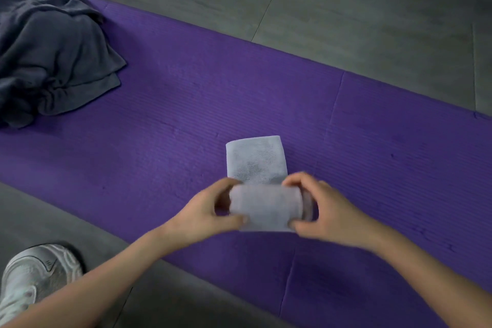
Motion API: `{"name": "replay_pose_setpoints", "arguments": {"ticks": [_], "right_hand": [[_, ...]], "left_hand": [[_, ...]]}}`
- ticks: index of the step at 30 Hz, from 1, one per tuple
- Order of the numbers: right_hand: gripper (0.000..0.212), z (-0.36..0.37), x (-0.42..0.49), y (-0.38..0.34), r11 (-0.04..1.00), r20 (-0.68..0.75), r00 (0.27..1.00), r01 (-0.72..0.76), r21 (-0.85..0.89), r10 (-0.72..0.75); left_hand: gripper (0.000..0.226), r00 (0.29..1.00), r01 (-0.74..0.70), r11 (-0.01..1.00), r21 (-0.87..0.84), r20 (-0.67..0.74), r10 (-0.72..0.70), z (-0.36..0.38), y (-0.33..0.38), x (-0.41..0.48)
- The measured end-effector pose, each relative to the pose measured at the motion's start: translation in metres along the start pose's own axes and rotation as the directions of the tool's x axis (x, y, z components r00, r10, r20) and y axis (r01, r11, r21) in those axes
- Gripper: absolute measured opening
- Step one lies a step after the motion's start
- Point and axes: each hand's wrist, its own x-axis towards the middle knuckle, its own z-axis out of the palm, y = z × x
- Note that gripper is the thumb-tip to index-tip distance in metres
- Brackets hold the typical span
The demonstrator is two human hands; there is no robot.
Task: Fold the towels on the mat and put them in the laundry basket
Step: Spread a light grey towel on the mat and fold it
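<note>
Hands meet over a small white towel [257, 162] near the middle of the purple mat [186, 93]. The left hand [205, 212] comes in from the lower left on a bare forearm, its thumb curled under the near edge of the cloth and its fingers curled over the top of the raised near part. The right hand [328, 214] mirrors it from the lower right, thumb low at the near corner, fingers bent over the far side of the same raised part. Both hands grasp the towel at its two ends, and the near half stands up off the mat as a rounded fold or roll between them; motion blur hides which. The far half of the towel lies flat on the mat, pointing away from the person.

At the far left a heap of dark grey towels [50, 53] sits crumpled on the mat, well apart from the white one. A pale sneaker [34, 277] rests on the grey tiled floor [372, 8] at the lower left, beside the mat's near edge. No writing or label can be read on anything.
</note>
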Motion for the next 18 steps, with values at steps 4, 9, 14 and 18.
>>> {"name": "replay_pose_setpoints", "arguments": {"ticks": [4,9,14,18], "right_hand": [[0.043,-0.011,0.054,0.004,0.909,-0.108,0.990,-0.038,0.415,0.091],[0.040,-0.008,0.099,0.009,0.899,-0.175,0.943,-0.195,0.393,0.281],[0.059,-0.002,0.100,0.014,0.917,-0.331,0.856,-0.353,0.185,0.396],[0.070,0.009,0.079,0.011,0.815,-0.148,0.889,-0.317,0.485,0.434]], "left_hand": [[0.023,0.871,0.124,0.919,-0.374,-0.403,-0.282,0.013,0.004,0.028],[0.043,0.692,0.220,0.883,-0.415,-0.572,-0.441,0.020,0.006,0.061],[0.073,0.627,0.323,0.846,-0.424,-0.574,-0.527,0.009,0.007,0.074],[0.102,0.716,0.420,0.753,-0.507,-0.325,-0.618,0.007,0.002,0.059]]}}
